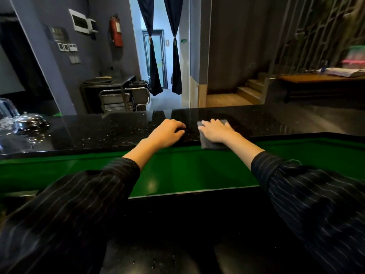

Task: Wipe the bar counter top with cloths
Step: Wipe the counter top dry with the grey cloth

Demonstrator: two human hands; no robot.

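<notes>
Head view. The bar counter's black speckled stone surface (94,131) runs across the frame, with a green lower ledge (177,171) between it and the person. The right hand (216,132) lies flat on a grey cloth (207,144), fingers (210,124) straight, slightly spread and gripping nothing. A palm-down hold of this kind probably serves to spread pressure so the cloth slides with the hand rather than bunching. The cloth sits directly beneath the palm and fingers. One corner shows at 1 o'clock beyond the fingertips, and its near end sticks out at 7 o'clock of the hand, overhanging the counter's front edge above the green ledge. The left hand (167,133), just beside the right at its 9 o'clock, rests on the bare-looking stone with bent fingers (178,129) whose tips meet the surface. Whether a dark second cloth lies under them cannot be told against the black stone. It probably braces the reach. Clear glassware (21,123) stands at 9 o'clock on the far left of the surface, well apart from both hands. The wipe appears under way near the counter's middle.
</notes>
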